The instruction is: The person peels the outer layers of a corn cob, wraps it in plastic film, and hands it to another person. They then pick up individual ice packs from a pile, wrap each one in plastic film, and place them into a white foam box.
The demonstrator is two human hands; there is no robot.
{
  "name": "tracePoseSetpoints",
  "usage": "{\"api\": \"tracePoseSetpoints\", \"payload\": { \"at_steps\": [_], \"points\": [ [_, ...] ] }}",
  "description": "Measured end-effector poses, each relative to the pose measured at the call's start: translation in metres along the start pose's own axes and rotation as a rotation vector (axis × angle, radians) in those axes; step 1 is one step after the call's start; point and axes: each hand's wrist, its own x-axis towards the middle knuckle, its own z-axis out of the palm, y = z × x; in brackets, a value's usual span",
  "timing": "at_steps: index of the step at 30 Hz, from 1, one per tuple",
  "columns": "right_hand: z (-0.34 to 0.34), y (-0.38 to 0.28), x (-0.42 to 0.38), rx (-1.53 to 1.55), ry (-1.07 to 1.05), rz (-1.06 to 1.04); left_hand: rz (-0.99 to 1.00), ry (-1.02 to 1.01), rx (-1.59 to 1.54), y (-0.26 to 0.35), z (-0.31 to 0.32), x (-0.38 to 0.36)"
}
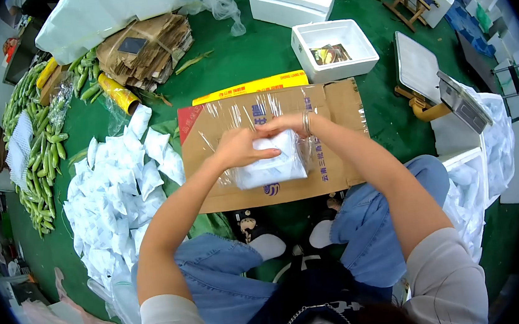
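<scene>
A white pack in clear plastic film (271,172) lies on a flattened-looking cardboard box (345,147) in front of my knees. My left hand (242,147) grips the film at the pack's upper left, with the thumb stretched across its top. Over the upper right edge, my right hand (285,126) is closed on the same wrapped pack, its fingertips meeting the left hand's. What lies under the fingers is partly hidden. Loose film spreads over the cardboard around the pack.
White pillow-shaped packs (109,195) are heaped on my left. Corn cobs (40,152) and stacked cardboard (142,51) lie beyond. An open foam box (335,61) stands ahead, a weighing scale (419,68) to the right. More white packs (465,189) fill a container beside my right knee.
</scene>
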Motion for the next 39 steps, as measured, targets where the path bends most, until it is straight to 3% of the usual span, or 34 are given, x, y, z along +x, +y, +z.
{"api": "tracePoseSetpoints", "payload": {
  "at_steps": [1,2,3,5,7,9,11,13,15,16,17,18,19,20,21,23,24,25,26,27,28,29,30,31,32,33,34,35,37,38,39],
  "points": [
    [0.006,-0.007,-0.012,-0.02,-0.056,-0.033,0.005,-0.013,-0.198,-0.005,0.007,-0.001],
    [0.003,0.001,-0.005,-0.028,-0.101,-0.134,-0.097,-0.307,-0.261,-0.017,0.017,0.001],
    [-0.002,0.022,0.019,0.14,-0.243,-0.24,-0.093,-0.308,-0.254,-0.017,0.034,-0.004],
    [0.018,0.029,0.006,0.266,-0.149,-0.196,-0.525,-0.312,-1.132,-0.004,0.072,-0.03],
    [0.037,0.037,-0.001,0.239,-0.091,-0.172,-0.624,-0.599,-1.274,0.017,0.077,-0.055],
    [0.049,0.06,0.014,0.211,-0.097,-0.253,-0.552,-0.755,-1.194,0.055,0.088,-0.087],
    [0.055,0.067,0.02,-0.153,0.176,-0.346,-0.685,-0.829,-1.145,0.086,0.109,-0.116],
    [0.073,0.051,-0.014,-0.237,0.243,-0.3,-0.772,-0.857,-1.274,0.106,0.135,-0.142],
    [0.076,0.081,0.003,-0.304,0.238,-0.548,-0.884,-0.916,-1.688,0.131,0.143,-0.172],
    [0.079,0.092,0.007,-0.239,0.313,-0.689,-0.878,-0.92,-1.684,0.143,0.174,-0.201],
    [0.081,0.094,0.0,-0.246,0.321,-0.694,-0.703,-1.2,-2.342,0.153,0.219,-0.237],
    [0.082,0.094,-0.005,-0.456,0.412,-0.706,-0.382,-1.461,-2.984,0.165,0.224,-0.246],
    [0.084,0.093,-0.009,-0.665,0.503,-0.714,-0.373,-1.465,-2.966,0.165,0.225,-0.25],
    [0.103,0.086,-0.031,-1.035,0.629,-0.646,-0.705,-1.032,-2.38,0.182,0.19,-0.254],
    [0.12,0.075,-0.05,-1.028,0.625,-0.647,-0.893,-0.634,-1.765,0.191,0.168,-0.262],
    [0.156,0.059,-0.096,-0.934,0.553,-0.578,-0.851,-0.758,-1.663,0.168,0.172,-0.273],
    [0.179,0.047,-0.135,-0.41,0.299,-0.613,-0.899,-0.664,-1.754,0.17,0.165,-0.27],
    [0.197,0.037,-0.173,0.111,0.052,-0.618,-0.757,-0.711,-2.023,0.166,0.148,-0.261],
    [0.216,0.037,-0.203,0.135,-0.006,-0.611,-0.861,-0.479,-1.974,0.155,0.172,-0.243],
    [0.231,0.045,-0.223,0.16,-0.064,-0.599,-0.596,-0.626,-1.779,0.133,0.158,-0.228],
    [0.243,0.056,-0.218,-0.174,0.445,-0.981,-0.57,-0.507,-1.964,0.158,0.117,-0.221],
    [0.249,0.061,-0.219,-0.183,0.802,-0.915,-0.719,-0.177,-1.796,0.191,0.097,-0.207],
    [0.241,0.069,-0.216,0.167,0.919,-0.856,-0.433,0.001,-1.649,0.189,0.105,-0.2],
    [0.229,0.078,-0.211,0.512,1.021,-0.791,-0.286,0.251,-1.575,0.19,0.111,-0.195],
    [0.221,0.087,-0.204,0.516,1.045,-0.792,-0.126,0.385,-1.28,0.212,0.098,-0.193],
    [0.214,0.091,-0.195,0.712,1.131,-0.784,0.035,0.509,-0.977,0.233,0.084,-0.192],
    [0.212,0.094,-0.189,0.907,1.204,-0.773,0.054,0.55,-0.648,0.233,0.086,-0.187],
    [0.222,0.082,-0.194,0.739,1.354,-0.694,0.024,0.734,-0.63,0.236,0.099,-0.179],
    [0.24,0.067,-0.209,-0.096,1.616,-0.683,-0.183,0.963,-0.913,0.226,0.131,-0.167],
    [0.243,0.063,-0.219,-0.092,1.62,-0.691,-0.31,0.956,-1.202,0.225,0.123,-0.158],
    [0.246,0.062,-0.232,-0.327,1.474,-0.763,-0.445,0.929,-1.49,0.222,0.111,-0.147]
  ]
}}
